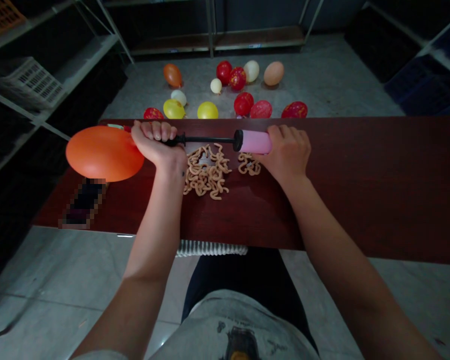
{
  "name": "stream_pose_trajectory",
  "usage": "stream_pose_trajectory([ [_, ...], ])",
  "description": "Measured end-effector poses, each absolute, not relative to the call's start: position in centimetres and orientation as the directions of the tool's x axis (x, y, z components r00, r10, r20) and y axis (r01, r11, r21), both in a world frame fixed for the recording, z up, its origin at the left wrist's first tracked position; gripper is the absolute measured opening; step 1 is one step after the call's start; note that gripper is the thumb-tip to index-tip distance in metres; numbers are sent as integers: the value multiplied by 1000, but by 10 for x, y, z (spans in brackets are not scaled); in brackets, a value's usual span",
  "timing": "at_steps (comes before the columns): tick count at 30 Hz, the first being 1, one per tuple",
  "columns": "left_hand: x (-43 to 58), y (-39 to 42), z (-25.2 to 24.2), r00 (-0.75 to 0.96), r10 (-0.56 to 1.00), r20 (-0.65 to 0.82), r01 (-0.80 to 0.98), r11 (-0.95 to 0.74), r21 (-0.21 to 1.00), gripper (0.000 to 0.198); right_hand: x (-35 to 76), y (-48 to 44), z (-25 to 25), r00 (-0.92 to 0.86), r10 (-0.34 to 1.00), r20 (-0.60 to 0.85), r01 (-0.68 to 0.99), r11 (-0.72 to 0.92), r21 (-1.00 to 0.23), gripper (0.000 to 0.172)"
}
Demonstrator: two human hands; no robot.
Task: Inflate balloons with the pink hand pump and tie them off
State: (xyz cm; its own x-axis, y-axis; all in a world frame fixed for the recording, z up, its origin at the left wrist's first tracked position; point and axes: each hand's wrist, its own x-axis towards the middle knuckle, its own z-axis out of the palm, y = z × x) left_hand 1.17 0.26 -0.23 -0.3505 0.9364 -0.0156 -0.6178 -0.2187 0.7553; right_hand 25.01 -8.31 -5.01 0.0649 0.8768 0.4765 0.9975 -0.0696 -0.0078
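Observation:
A hand balloon pump is held sideways above the table, its black rod (210,140) drawn out of its pink barrel (255,142). My right hand (290,150) is wrapped round the barrel's right part. At the rod's other end, my left hand (155,140) is closed round the pump's black end. An inflated orange balloon (105,153) sticks out to the left of that hand, its neck at my fingers; how it is attached is hidden. Below the rod, a pile of tan, curled, worm-like pieces (208,175) lies on the table, with a smaller cluster (249,165) near my right hand.
The dark red-brown table (371,190) spans the view. A blurred-out phone-like object (84,202) lies at its left. Several balloons, including a yellow balloon (207,110) and a red balloon (243,104), rest on the floor beyond. Shelving with a white basket (35,82) stands left.

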Motion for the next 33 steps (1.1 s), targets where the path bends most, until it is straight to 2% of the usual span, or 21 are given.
stream_pose_trajectory([
  [8, 38, -21, 0, -294, 956, 5, -590, -186, 785, 55, 213, -96, -42, -10, 926, 378, 998, 36, -60, 42],
  [13, 63, -35, 3, -236, 971, -36, -696, -143, 704, 52, 205, -99, -46, -22, 924, 381, 995, 58, -83, 46],
  [21, 55, -18, -8, -234, 969, -81, -737, -123, 665, 53, 203, -86, -54, -24, 895, 445, 996, 62, -70, 43],
  [26, 44, -6, -13, -236, 971, -37, -815, -178, 552, 50, 201, -86, -53, -49, 874, 484, 998, 66, -18, 42],
  [29, 38, -1, -14, -242, 968, -64, -861, -184, 474, 47, 210, -87, -53, -66, 860, 506, 998, 46, 52, 35],
  [33, 27, 6, -12, -267, 956, -124, -885, -193, 423, 44, 231, -84, -53, -90, 848, 523, 991, 22, 135, 37],
])
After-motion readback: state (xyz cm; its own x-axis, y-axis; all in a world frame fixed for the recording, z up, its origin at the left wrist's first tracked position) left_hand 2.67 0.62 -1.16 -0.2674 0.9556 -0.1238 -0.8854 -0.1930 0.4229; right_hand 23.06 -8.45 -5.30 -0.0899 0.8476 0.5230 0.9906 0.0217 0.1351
